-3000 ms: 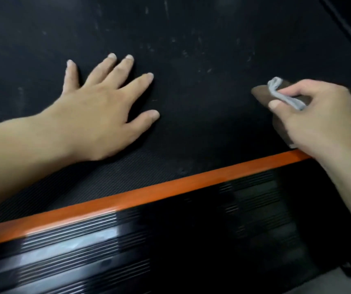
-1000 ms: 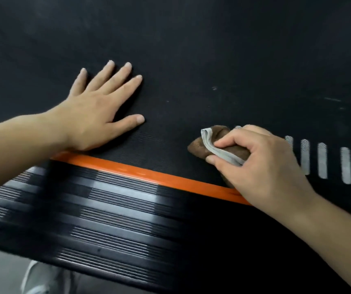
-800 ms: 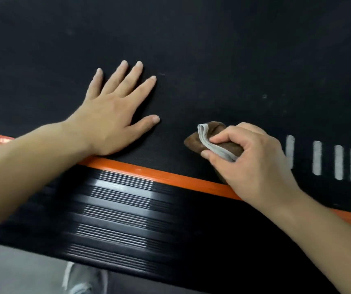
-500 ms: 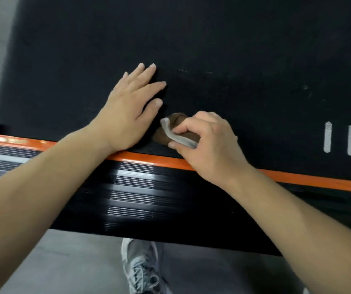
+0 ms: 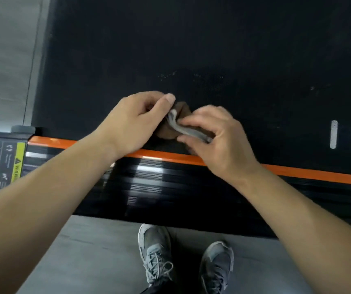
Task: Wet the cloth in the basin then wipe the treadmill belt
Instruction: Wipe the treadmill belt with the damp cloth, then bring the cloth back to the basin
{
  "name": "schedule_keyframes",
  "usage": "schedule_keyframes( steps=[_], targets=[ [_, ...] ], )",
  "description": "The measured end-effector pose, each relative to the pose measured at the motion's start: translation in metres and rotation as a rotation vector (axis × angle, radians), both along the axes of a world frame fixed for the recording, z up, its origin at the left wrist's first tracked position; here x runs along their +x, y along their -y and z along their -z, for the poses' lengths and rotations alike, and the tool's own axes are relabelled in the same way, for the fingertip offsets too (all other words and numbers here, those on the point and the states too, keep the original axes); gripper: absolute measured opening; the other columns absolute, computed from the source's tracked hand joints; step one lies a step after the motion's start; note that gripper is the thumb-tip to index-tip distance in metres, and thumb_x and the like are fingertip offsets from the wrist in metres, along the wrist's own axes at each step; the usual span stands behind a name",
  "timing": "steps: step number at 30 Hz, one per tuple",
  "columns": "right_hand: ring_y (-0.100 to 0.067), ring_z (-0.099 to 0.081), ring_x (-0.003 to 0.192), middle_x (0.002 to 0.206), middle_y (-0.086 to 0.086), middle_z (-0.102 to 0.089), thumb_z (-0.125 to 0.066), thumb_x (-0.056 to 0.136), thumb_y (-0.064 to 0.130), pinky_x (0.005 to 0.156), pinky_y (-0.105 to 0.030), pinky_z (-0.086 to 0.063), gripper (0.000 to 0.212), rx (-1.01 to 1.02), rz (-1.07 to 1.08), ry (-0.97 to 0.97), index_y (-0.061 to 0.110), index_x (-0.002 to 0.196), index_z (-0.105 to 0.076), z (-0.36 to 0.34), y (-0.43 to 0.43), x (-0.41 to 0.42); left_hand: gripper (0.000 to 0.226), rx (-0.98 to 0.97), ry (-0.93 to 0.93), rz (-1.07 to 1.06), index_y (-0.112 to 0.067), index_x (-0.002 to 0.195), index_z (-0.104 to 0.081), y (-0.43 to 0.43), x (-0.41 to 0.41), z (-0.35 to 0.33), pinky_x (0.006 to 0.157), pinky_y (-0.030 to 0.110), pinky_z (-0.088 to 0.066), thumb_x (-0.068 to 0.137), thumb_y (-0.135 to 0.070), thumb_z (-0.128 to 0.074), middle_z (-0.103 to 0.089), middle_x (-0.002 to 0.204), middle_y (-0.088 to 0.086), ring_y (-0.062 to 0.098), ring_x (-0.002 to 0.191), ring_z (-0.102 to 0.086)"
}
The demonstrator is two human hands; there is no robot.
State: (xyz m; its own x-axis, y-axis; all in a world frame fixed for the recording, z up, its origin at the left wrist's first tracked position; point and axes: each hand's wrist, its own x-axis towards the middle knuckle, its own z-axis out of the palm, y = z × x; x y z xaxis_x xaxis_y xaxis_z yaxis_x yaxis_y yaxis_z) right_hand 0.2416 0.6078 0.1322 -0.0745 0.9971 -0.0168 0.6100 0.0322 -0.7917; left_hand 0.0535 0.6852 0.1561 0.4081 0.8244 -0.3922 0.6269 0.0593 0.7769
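Most of what I see is the treadmill belt (image 5: 212,39), dark and matte, running out to its left end where the grey floor (image 5: 98,251) begins. The view has swung that way within the last second. The side rail (image 5: 170,187) and its orange strip (image 5: 297,171) now cross below my wrists, and my shoes (image 5: 155,251) have come into view.

The bigger change is in the hands. Half a second ago my left hand (image 5: 136,122) lay flat on the belt as a brace. It has since lifted and joined my right hand (image 5: 217,136), so both now meet over the near edge of the belt, just above the orange strip. I take this to mean the wiping stroke has paused and I am refolding or regripping, perhaps to turn up a cleaner face. No basin is in view, so I cannot tell whether a re-wet is coming.

Between the hands sits the cloth (image 5: 183,110), a bunched brown wad with a pale grey hem, either on the belt or just over it; I cannot tell which. My left fingers are curled in and pinch its left side, with the thumb stretched over the top. My right thumb and fingertips clamp the hem from the other side.

A few pale specks (image 5: 170,74) are left on the belt beyond the hands, so I judge the wiping unfinished.
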Motion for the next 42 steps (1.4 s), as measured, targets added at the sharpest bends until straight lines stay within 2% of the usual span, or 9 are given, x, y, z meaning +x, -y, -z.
schedule_keyframes(
  steps=[2,6,11,16,22,28,32,36,42],
  targets=[
    [-0.017,-0.058,0.098,0.105,0.004,-0.066,-0.080,0.082,0.025,0.089,-0.027,-0.046,0.030,0.035,0.017,0.010,0.021,0.111,-0.073,-0.009,0.005,0.005,0.046,-0.144,0.087,-0.076,-0.024,0.077,-0.069,0.010,0.003,-0.011,0.085,0.042,-0.055,0.102,-0.054,-0.044,-0.067,0.080,0.005,0.025,0.081,-0.065],
    [-0.018,-0.056,0.101,0.110,0.006,-0.066,-0.081,0.080,0.024,0.091,-0.026,-0.044,0.034,0.015,-0.005,0.044,0.023,0.113,-0.071,-0.025,0.025,0.005,0.048,-0.458,0.313,-0.192,-0.012,0.095,-0.074,0.031,0.010,-0.024,0.087,0.041,-0.060,0.098,-0.054,-0.050,-0.075,0.098,0.019,0.029,0.092,-0.072],
    [-0.014,-0.060,0.104,0.112,0.001,-0.061,-0.085,0.076,0.026,0.084,-0.031,-0.054,0.050,-0.138,0.087,-0.028,0.028,0.107,-0.045,-0.037,0.055,-0.002,0.040,-0.559,0.380,-0.138,0.006,0.103,-0.067,0.047,0.014,-0.018,0.088,0.049,-0.060,0.096,-0.033,-0.065,-0.068,0.093,0.019,0.029,0.085,-0.068],
    [-0.001,-0.062,0.102,0.114,0.012,-0.063,-0.084,0.068,0.052,0.086,-0.020,-0.052,0.074,-0.322,0.197,-0.015,0.029,0.128,-0.049,-0.048,0.085,-0.017,0.020,-0.551,0.377,0.029,-0.006,0.100,-0.070,0.058,0.005,-0.011,0.064,0.028,-0.058,0.102,-0.022,-0.057,-0.069,0.084,0.009,0.017,0.072,-0.067],
    [-0.007,-0.071,0.084,0.091,0.009,-0.074,-0.067,0.087,0.052,0.072,-0.024,-0.057,0.028,-0.467,0.535,-0.424,0.032,0.106,-0.068,-0.058,0.163,-0.048,0.019,-0.433,0.281,0.370,-0.007,0.111,-0.070,0.096,-0.005,-0.016,0.074,0.033,-0.060,0.102,-0.016,-0.056,-0.073,0.091,0.012,0.024,0.079,-0.070],
    [-0.039,-0.073,0.085,0.095,-0.022,-0.074,-0.084,0.072,0.045,0.070,-0.042,-0.059,0.046,-0.527,0.809,-0.772,0.014,0.103,-0.068,-0.041,0.265,-0.079,0.017,-0.465,0.246,0.544,-0.012,0.113,-0.069,0.164,-0.004,-0.020,0.063,0.017,-0.054,0.103,-0.013,-0.056,-0.072,0.079,-0.009,0.005,0.072,-0.070],
    [-0.032,-0.070,0.079,0.085,-0.014,-0.072,-0.095,0.053,0.043,0.070,-0.043,-0.058,0.059,-0.450,0.964,-1.031,0.013,0.096,-0.067,-0.031,0.339,-0.102,0.017,-0.518,0.232,0.619,-0.020,0.110,-0.068,0.211,-0.002,-0.014,0.070,0.028,-0.059,0.103,-0.014,-0.054,-0.074,0.086,-0.006,0.011,0.083,-0.073],
    [-0.041,-0.067,0.079,0.090,-0.024,-0.068,-0.072,0.074,0.011,0.064,-0.046,-0.059,0.032,-0.336,1.210,-1.126,0.005,0.104,-0.064,-0.023,0.411,-0.136,0.017,-0.619,0.223,0.631,-0.017,0.112,-0.066,0.268,-0.010,-0.008,0.084,0.040,-0.061,0.101,-0.007,-0.057,-0.072,0.094,0.003,0.018,0.088,-0.070],
    [-0.029,-0.067,0.067,0.083,-0.019,-0.068,-0.066,0.088,0.006,0.056,-0.031,-0.052,0.023,-0.025,1.565,-1.355,-0.001,0.109,-0.064,-0.035,0.498,-0.200,0.046,-0.730,0.075,0.758,-0.018,0.121,-0.063,0.366,-0.038,0.007,0.061,0.028,-0.055,0.082,0.002,-0.078,-0.072,0.099,0.002,0.022,0.089,-0.070]
  ],
)
